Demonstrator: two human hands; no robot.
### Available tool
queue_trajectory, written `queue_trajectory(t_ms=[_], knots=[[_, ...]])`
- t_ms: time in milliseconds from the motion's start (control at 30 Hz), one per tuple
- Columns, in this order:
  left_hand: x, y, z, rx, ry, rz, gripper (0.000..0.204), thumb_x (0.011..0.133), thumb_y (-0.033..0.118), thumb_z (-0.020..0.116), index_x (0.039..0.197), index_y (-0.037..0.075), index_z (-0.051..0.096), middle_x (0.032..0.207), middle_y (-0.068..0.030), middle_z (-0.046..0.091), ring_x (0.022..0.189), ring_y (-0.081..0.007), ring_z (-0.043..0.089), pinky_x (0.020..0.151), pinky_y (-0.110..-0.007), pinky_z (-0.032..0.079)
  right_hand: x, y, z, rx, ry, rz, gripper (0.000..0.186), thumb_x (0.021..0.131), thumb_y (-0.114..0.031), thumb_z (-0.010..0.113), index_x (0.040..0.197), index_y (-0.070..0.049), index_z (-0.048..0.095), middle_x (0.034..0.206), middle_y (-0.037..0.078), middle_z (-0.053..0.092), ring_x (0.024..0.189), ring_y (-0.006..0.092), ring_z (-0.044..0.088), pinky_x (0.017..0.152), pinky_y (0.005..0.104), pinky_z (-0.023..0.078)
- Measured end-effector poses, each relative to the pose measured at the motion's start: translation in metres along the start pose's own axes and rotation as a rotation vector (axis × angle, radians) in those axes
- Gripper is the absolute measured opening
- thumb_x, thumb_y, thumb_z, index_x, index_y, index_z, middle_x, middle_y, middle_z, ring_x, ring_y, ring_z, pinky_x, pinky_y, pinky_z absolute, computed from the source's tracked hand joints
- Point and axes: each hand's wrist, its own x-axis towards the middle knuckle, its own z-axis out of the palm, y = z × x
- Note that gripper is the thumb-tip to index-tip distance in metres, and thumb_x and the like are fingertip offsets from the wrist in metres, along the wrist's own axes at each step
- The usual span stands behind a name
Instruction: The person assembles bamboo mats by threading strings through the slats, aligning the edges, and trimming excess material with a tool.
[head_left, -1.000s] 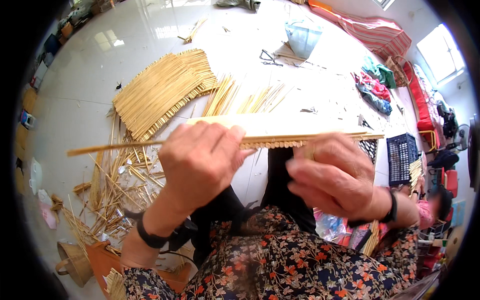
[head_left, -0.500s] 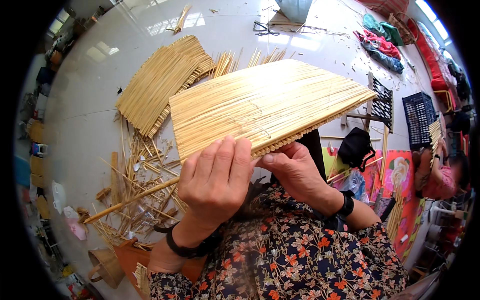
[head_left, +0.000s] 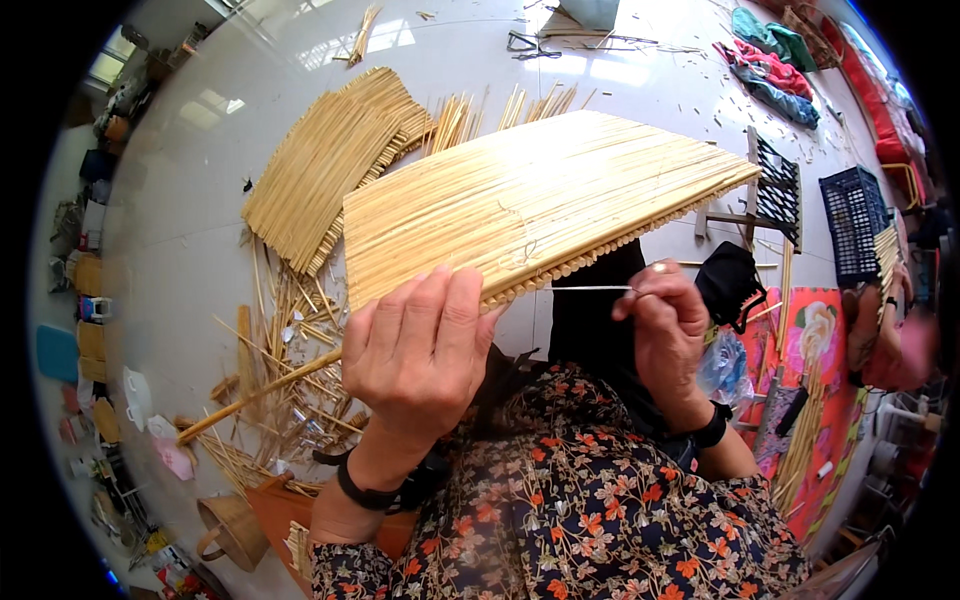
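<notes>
A curved panel of straw-coloured stalks (head_left: 480, 220), laid side by side, is held up in front of me, its round stalk ends along the near edge. My left hand (head_left: 415, 345) is closed on its near left corner, fingers on top, thumb mostly hidden. From that corner a single long stalk (head_left: 260, 395) sticks out to the lower left. To the right, my right hand (head_left: 668, 325) is pinched on a thin white thread (head_left: 592, 288), which runs straight to the panel's near edge. A loose dark thread (head_left: 527, 235) curls on the panel's upper face.
Similar stalk panels (head_left: 310, 170) lie on the floor at the far left, above scattered stalk scraps (head_left: 300, 400). To the right are a black crate (head_left: 853, 225), a dark webbed stool (head_left: 778, 195) and a flowered mat (head_left: 815, 330). Another person (head_left: 885, 340) sits at the far right.
My right hand has moved right, away from under the panel's near edge, and the white thread now shows stretched between them. My left hand keeps its hold on the panel.
</notes>
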Motion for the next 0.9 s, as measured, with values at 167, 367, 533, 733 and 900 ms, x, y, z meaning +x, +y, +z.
queue_trajectory(t_ms=[167, 367, 533, 733, 900], knots=[[0.002, 0.004, 0.0, 0.0, -0.028, 0.004, 0.029, 0.098, 0.032, 0.069, 0.111, 0.006, 0.074, 0.099, -0.0047, 0.074, 0.09, -0.023, 0.07, 0.074, -0.037, 0.049, 0.019, -0.025, 0.011, 0.32, -0.186, 0.082, 0.002, 0.101, -0.003, 0.058, 0.103, -0.004, 0.059, 0.114, 0.021, 0.062, 0.077, 0.0236, 0.067, 0.061, 0.0302, 0.057], [0.005, 0.002, -0.001, 0.008, -0.021, -0.004, 0.029, 0.097, 0.033, 0.07, 0.11, 0.007, 0.074, 0.098, -0.0049, 0.073, 0.088, -0.0237, 0.069, 0.073, -0.037, 0.049, 0.013, -0.012, -0.002, 0.125, -0.478, 0.243, 0.009, 0.103, -0.006, 0.061, 0.099, 0.0, 0.054, 0.083, 0.011, 0.067, 0.072, 0.0154, 0.066, 0.064, 0.0275, 0.053], [0.022, -0.011, -0.007, 0.027, -0.03, -0.01, 0.026, 0.088, 0.027, 0.077, 0.107, 0.008, 0.075, 0.092, -0.004, 0.072, 0.083, -0.0218, 0.069, 0.074, -0.036, 0.049, -0.02, -0.015, -0.088, -0.458, -0.481, 0.483, 0.012, 0.098, -0.005, 0.068, 0.091, -0.002, 0.058, 0.074, 0.002, 0.062, 0.063, 0.0075, 0.059, 0.057, 0.0234, 0.046], [0.047, -0.03, -0.012, -0.026, -0.063, -0.032, 0.028, 0.084, 0.024, 0.082, 0.107, 0.009, 0.075, 0.088, -0.0055, 0.072, 0.078, -0.0246, 0.066, 0.068, -0.038, 0.045, -0.013, -0.023, -0.118, -0.407, -0.288, 0.469, 0.01, 0.097, -0.002, 0.064, 0.089, -0.002, 0.059, 0.071, 0.001, 0.06, 0.059, 0.0073, 0.057, 0.055, 0.0226, 0.046], [0.076, -0.045, -0.009, -0.045, -0.061, -0.052, 0.025, 0.083, 0.022, 0.083, 0.105, 0.01, 0.076, 0.083, -0.0037, 0.072, 0.072, -0.0235, 0.066, 0.066, -0.037, 0.043, 0.029, -0.038, -0.081, -0.174, -0.199, 0.446, 0.01, 0.1, -0.005, 0.06, 0.091, -0.004, 0.055, 0.07, 0.004, 0.059, 0.049, 0.0076, 0.051, 0.044, 0.021, 0.038]])
